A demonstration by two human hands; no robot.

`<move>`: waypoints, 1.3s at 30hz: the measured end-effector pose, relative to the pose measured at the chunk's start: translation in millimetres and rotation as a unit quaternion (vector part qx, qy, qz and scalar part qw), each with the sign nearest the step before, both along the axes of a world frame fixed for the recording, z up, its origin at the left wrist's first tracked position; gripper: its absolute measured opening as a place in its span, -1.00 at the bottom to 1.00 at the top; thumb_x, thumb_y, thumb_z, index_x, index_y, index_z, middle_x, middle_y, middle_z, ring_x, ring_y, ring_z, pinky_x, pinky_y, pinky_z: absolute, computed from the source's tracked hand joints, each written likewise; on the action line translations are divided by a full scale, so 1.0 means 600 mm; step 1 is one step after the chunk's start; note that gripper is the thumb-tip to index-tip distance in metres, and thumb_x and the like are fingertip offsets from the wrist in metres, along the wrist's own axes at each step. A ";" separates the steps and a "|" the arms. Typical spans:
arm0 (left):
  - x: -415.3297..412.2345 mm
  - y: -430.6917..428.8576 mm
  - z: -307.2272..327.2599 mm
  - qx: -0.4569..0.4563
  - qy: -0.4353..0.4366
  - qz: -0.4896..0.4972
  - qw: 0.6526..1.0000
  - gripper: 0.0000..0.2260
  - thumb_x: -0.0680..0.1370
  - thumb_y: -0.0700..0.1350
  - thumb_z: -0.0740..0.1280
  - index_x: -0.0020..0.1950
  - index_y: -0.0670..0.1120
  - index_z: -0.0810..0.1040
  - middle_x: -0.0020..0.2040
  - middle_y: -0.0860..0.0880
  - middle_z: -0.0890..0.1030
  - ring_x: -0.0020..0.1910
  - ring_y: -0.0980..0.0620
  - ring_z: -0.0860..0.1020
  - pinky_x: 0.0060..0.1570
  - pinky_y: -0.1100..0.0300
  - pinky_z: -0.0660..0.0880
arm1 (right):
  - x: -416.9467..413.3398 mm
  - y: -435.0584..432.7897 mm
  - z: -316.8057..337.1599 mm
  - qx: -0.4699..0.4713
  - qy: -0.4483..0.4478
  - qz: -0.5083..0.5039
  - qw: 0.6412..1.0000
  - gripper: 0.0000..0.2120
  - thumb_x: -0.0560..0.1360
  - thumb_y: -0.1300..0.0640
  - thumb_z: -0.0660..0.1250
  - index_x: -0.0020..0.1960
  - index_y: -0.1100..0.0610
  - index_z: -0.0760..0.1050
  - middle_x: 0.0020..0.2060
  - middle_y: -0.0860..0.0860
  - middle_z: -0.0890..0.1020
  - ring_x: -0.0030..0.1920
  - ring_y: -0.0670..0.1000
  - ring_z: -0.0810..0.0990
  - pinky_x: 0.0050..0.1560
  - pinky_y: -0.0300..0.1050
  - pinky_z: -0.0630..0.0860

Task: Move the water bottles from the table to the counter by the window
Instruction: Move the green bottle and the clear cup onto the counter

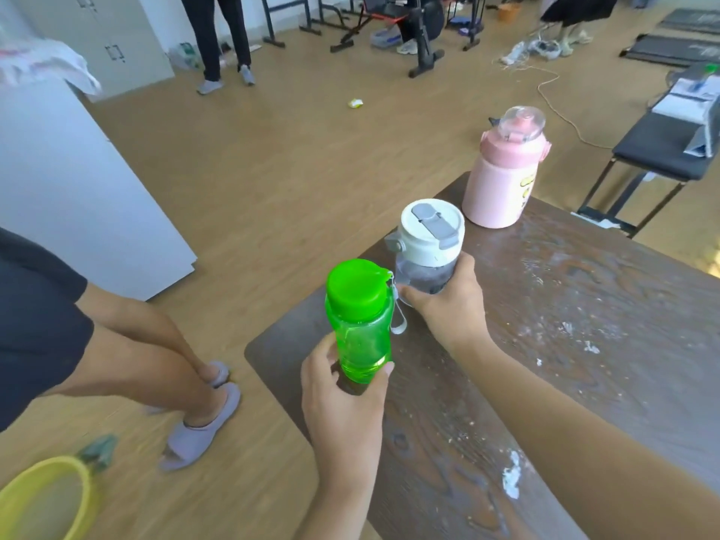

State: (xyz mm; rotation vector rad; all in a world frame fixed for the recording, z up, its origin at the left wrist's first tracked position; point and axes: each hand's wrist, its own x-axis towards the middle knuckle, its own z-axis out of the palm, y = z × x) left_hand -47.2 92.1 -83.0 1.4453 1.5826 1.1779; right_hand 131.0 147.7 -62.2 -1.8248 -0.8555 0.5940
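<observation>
Your left hand (343,391) has its grip closed around the lower body of the green bottle (360,325). The bottle stands upright near the worktop (584,325) corner; whether its base touches the worktop or is lifted, you cannot tell here. Your right hand (448,302) has its grip wrapped around the clear bottle (428,251) with the white lid, just below the lid, thumb on the near side and fingers on the far side. This bottle is also upright, just behind the green one.

The pink bottle (504,173) stands alone at the far corner of the worktop, well apart from both hands. It lies forward and a little right of your right hand, so the right hand is the nearer one, but both hands are full now. Its long axis is vertical, so a side grip should suit it.

The pink bottle has a yellow printed label, but the writing is too small to read. No counter or window is visible.
</observation>
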 end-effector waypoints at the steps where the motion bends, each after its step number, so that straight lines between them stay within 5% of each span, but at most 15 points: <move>1: 0.001 0.005 -0.002 0.002 -0.006 -0.004 1.000 -0.42 0.33 -0.09 0.68 0.30 0.10 0.58 0.14 0.11 0.65 0.16 0.17 0.62 0.19 0.23 0.52 | 0.000 0.003 0.000 0.000 -0.009 -0.003 1.000 -0.18 0.27 -0.02 0.69 0.39 0.08 0.36 0.29 -0.02 0.59 0.26 0.02 0.60 0.22 0.04 0.59; 9: 0.020 0.017 -0.008 -0.020 -0.041 -0.032 0.998 -0.47 0.30 -0.08 0.69 0.23 0.11 0.64 0.08 0.16 0.77 0.12 0.14 0.74 0.23 0.01 0.64 | 0.017 -0.062 -0.004 0.012 -0.022 -0.062 0.998 -0.22 0.29 -0.06 0.64 0.40 0.07 0.38 0.25 -0.04 0.62 0.23 0.00 0.61 0.20 0.08 0.60; 20: 0.270 -0.126 0.038 -0.014 -0.048 -0.261 0.964 -0.47 0.34 -0.13 0.69 0.26 0.06 0.64 0.14 0.12 0.77 0.16 0.17 0.73 0.30 -0.01 0.63 | 0.150 -0.416 0.032 0.017 -0.007 -0.239 0.971 -0.28 0.27 -0.10 0.64 0.33 -0.11 0.38 0.22 -0.20 0.61 0.23 -0.14 0.61 0.18 -0.01 0.62; 24: 0.387 -0.264 0.033 -0.024 -0.083 -0.345 0.935 -0.48 0.33 -0.13 0.70 0.25 0.03 0.65 0.13 0.06 0.78 0.14 0.08 0.76 0.26 -0.04 0.65 | 0.201 -0.592 0.032 0.012 -0.002 -0.317 0.948 -0.32 0.26 -0.11 0.63 0.28 -0.15 0.39 0.18 -0.20 0.62 0.19 -0.16 0.63 0.14 -0.04 0.63; 28: 0.472 -0.419 0.034 -0.069 -0.106 -0.427 0.895 -0.46 0.32 -0.16 0.69 0.27 -0.06 0.65 0.14 0.00 0.79 0.15 0.05 0.76 0.27 -0.07 0.65 | 0.218 -0.772 0.044 0.022 0.012 -0.399 0.916 -0.38 0.28 -0.02 0.66 0.22 -0.23 0.42 0.14 -0.25 0.63 0.11 -0.32 0.62 -0.06 -0.46 0.53; 32: 0.538 -0.565 0.042 -0.096 -0.100 -0.516 0.845 -0.51 0.34 -0.22 0.67 0.23 -0.05 0.67 0.07 0.04 0.81 0.07 0.09 0.78 0.15 0.06 0.67 | 0.202 -0.930 0.047 0.032 0.031 -0.479 0.877 -0.38 0.28 0.04 0.69 0.20 -0.22 0.44 0.11 -0.26 0.66 0.07 -0.25 0.68 -0.02 -0.28 0.63; 35: 0.571 -0.666 0.052 -0.090 -0.074 -0.579 0.807 -0.51 0.31 -0.12 0.67 0.22 -0.04 0.67 0.00 0.10 0.80 -0.04 0.19 0.77 0.04 0.18 0.66 | 0.181 -1.024 0.045 0.030 0.024 -0.526 0.850 -0.38 0.27 0.06 0.71 0.18 -0.17 0.45 0.07 -0.38 0.64 0.02 -0.32 0.67 -0.09 -0.44 0.55; 37: 0.590 -0.726 0.055 -0.091 -0.054 -0.607 0.788 -0.46 0.23 0.01 0.67 0.19 0.03 0.67 -0.02 0.11 0.80 -0.04 0.16 0.77 0.06 0.08 0.70 | 0.167 -1.074 0.041 0.028 0.023 -0.551 0.834 -0.35 0.25 0.05 0.71 0.22 -0.12 0.45 0.06 -0.42 0.62 0.01 -0.34 0.66 -0.08 -0.40 0.58; 39: 0.607 -0.775 0.052 -0.087 -0.032 -0.627 0.773 -0.44 0.19 0.10 0.65 0.17 0.08 0.67 -0.01 0.07 0.81 -0.01 0.09 0.78 0.11 -0.06 0.71 | 0.153 -1.115 0.032 0.034 0.032 -0.570 0.820 -0.33 0.25 0.02 0.72 0.23 -0.15 0.45 0.08 -0.38 0.63 0.04 -0.28 0.68 0.02 -0.16 0.67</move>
